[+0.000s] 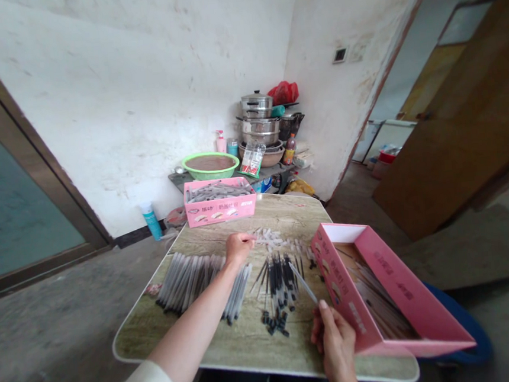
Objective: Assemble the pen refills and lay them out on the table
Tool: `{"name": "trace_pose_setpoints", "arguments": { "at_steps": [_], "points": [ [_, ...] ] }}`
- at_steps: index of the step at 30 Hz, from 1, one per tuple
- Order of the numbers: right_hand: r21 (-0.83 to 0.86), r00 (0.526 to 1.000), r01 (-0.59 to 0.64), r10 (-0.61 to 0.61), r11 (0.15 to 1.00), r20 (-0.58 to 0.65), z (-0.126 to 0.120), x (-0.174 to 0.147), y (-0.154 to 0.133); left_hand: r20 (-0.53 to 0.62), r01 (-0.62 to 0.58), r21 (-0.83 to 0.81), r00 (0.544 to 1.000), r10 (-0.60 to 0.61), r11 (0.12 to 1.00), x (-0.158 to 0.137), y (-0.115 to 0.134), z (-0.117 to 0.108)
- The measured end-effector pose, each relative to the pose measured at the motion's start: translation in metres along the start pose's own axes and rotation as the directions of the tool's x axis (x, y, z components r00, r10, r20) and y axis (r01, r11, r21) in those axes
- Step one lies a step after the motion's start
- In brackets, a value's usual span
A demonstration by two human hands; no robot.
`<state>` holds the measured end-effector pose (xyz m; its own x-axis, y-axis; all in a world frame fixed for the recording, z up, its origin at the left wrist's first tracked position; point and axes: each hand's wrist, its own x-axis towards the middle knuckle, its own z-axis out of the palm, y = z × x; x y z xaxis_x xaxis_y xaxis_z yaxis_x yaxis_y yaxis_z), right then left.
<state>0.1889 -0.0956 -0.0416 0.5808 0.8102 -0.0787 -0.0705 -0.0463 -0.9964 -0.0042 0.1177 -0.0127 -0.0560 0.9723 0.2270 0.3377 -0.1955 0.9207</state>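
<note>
My right hand [334,335] is closed around the lower end of a translucent pen barrel [305,283], which slants up to the left. My left hand [238,247] reaches over the table with its fingertips pinched beside a pile of small whitish, clear pieces [268,237]; whatever is between them is too small to make out. Under my left forearm lies a wide row of grey translucent pens [186,280] with dark ends. Dark refills [281,275] are spread in the middle, between my hands. Small black caps [275,321] lie just below the refills.
A pink box [220,210] full of pens stands at the table's back edge. At the right, a larger pink box [391,280] holds long thin pieces. Behind are a green basin [211,166] and stacked steel pots [258,125]. A wooden door [457,120] stands at the right.
</note>
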Motion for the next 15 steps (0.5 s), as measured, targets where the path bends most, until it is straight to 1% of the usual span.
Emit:
{"name": "trace_pose_setpoints", "arguments": {
  "at_steps": [2,4,6,8,9,11,12,13,15],
  "points": [
    [-0.005,1.000,-0.005,0.005,1.000,0.002,0.000,0.001,0.002,-0.107,0.032,-0.126,0.993,-0.046,0.992,0.004,0.000,-0.011],
    [-0.006,1.000,-0.011,0.011,1.000,0.006,-0.001,0.001,0.003,-0.228,0.028,-0.236,0.970,-0.083,0.971,0.014,0.002,-0.025],
    [-0.006,1.000,-0.011,0.011,1.000,0.015,-0.001,0.001,0.004,-0.361,-0.004,-0.306,0.926,-0.112,0.952,0.031,0.003,-0.043],
    [-0.015,1.000,-0.003,0.003,1.000,0.023,-0.001,0.001,0.005,-0.483,-0.042,-0.330,0.866,-0.130,0.943,0.052,0.004,-0.064],
    [-0.023,1.000,0.001,-0.001,1.000,0.026,-0.001,0.000,0.005,-0.534,-0.057,-0.329,0.834,-0.136,0.943,0.063,0.004,-0.074],
    [-0.038,1.000,0.009,-0.008,0.999,0.026,-0.001,0.000,0.005,-0.591,-0.071,-0.311,0.796,-0.134,0.948,0.082,0.003,-0.093],
    [-0.042,1.000,0.010,-0.009,0.999,0.027,-0.001,0.000,0.005,-0.600,-0.071,-0.297,0.790,-0.128,0.952,0.090,0.003,-0.101],
    [-0.045,1.000,0.012,-0.011,0.999,0.027,-0.001,0.000,0.005,-0.594,-0.070,-0.280,0.796,-0.116,0.958,0.096,0.002,-0.108],
    [-0.048,0.999,0.018,-0.017,0.999,0.036,-0.001,0.000,0.005,-0.522,-0.076,-0.238,0.851,-0.062,0.968,0.104,0.002,-0.118]
  ]
}}
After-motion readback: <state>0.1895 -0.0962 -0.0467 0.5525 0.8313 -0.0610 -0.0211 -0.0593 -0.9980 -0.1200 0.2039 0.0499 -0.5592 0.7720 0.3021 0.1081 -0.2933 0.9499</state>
